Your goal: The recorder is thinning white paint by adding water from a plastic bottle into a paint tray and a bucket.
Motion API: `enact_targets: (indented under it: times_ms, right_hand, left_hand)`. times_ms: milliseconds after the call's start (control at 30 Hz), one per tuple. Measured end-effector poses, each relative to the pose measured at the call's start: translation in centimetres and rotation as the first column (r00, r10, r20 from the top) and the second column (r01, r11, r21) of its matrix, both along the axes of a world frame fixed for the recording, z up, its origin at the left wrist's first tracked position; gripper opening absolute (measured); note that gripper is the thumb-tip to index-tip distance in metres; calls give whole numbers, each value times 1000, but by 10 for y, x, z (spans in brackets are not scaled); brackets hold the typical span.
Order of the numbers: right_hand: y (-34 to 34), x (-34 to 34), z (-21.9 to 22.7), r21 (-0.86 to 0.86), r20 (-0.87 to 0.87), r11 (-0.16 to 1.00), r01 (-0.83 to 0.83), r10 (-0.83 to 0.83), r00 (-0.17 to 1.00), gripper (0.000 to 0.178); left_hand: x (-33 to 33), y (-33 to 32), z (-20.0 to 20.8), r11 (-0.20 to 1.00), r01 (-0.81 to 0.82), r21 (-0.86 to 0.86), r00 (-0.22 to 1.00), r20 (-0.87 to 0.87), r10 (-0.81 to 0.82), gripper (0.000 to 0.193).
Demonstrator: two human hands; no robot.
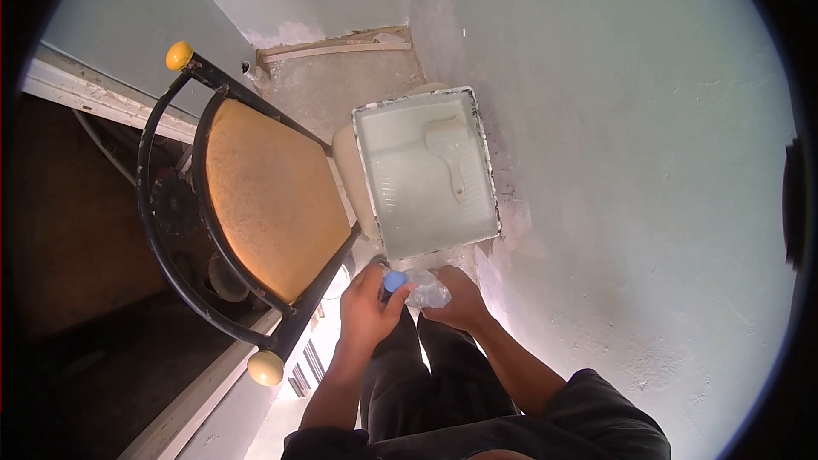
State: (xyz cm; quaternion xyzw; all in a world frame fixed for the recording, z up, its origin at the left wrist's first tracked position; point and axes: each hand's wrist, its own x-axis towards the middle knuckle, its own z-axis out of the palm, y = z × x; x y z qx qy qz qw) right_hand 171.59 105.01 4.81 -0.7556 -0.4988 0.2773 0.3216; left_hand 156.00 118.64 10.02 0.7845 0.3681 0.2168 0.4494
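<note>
My left hand [368,307] closes its thumb and fingers about the blue cap [394,281] of a clear plastic bottle [429,290]. The bottle lies tilted between my hands, and my right hand [460,300] grips its other side. Whether the cap is screwed on or loose I cannot tell. Just beyond my hands is a white paint tray [375,145], its rim streaked with dark and white paint. A wide paintbrush [449,153] lies in it, the same pale colour as the tray's inside, with a hole in the handle's end.
On the left stands a black metal-framed chair [152,196] with a tan panel [268,196] and yellow knobs. A beige rounded object [348,162] sits under the tray's left side. The pale green wall [630,162] rises close on the right. A dark opening [77,230] lies beyond the chair.
</note>
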Motion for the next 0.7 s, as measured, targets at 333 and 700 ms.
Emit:
enact_targets:
  times_ms: [333,700]
  right_hand:
    - [16,17,14,-96,-103,982,161,-171,980,57]
    - [54,45,30,-126,177,963,239,-215,960,59]
  left_hand:
    - [39,45,18,973,169,-159,978,150,-146,29]
    - [80,84,5,970,-243,6,962,-130,241,41]
